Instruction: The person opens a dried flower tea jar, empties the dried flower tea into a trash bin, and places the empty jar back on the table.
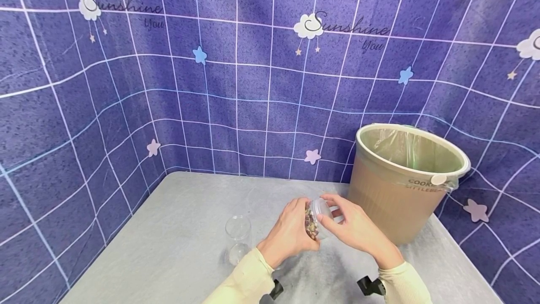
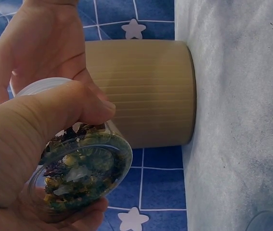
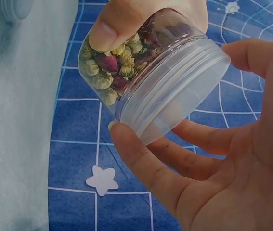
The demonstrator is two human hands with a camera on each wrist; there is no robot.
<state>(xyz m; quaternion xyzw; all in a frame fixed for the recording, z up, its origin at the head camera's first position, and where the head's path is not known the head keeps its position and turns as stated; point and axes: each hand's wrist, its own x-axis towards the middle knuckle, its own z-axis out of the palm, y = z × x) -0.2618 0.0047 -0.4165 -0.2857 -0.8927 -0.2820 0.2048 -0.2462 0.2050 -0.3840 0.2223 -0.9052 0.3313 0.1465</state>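
My left hand (image 1: 291, 229) grips a clear plastic jar (image 3: 122, 67) from the side, its thumb pressed on the wall. Dried flower buds, yellowish and dark red, lie inside the jar. It is tilted, with its translucent white screw lid (image 3: 179, 96) facing my right hand (image 1: 358, 224). Thumb and fingers of the right hand hold the lid by its edge. The lid is on the jar; whether it is loose I cannot tell. The left wrist view shows the jar's round bottom (image 2: 85, 171).
A clear, see-through cup (image 1: 238, 236) stands on the grey tabletop (image 1: 177, 233), left of my hands. To the right is a beige bin (image 1: 388, 201) with a plastic liner. Blue gridded cloth (image 1: 253, 74) hangs behind and at both sides.
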